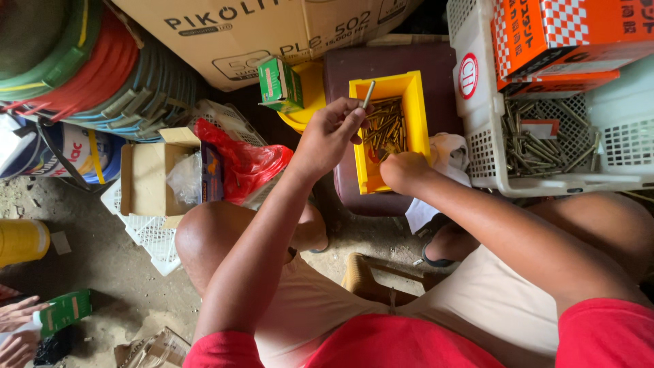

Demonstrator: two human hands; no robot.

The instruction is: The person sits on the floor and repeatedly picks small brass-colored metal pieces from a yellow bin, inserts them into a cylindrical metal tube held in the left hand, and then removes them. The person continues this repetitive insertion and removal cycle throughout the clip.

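step: sorting bolts | left hand pinches one bolt over yellow bin | right hand at bin's 6 o'clock, grip hidden | next: likely needs steady placement

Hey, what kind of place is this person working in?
Probably a hardware shop's storeroom or sorting corner. A yellow bin and a white basket hold loose brass-coloured bolts, cardboard boxes are stacked behind, and coils of hose sit on the left. The left hand holds one bolt.

One yellow bin, two white baskets, two green boxes.
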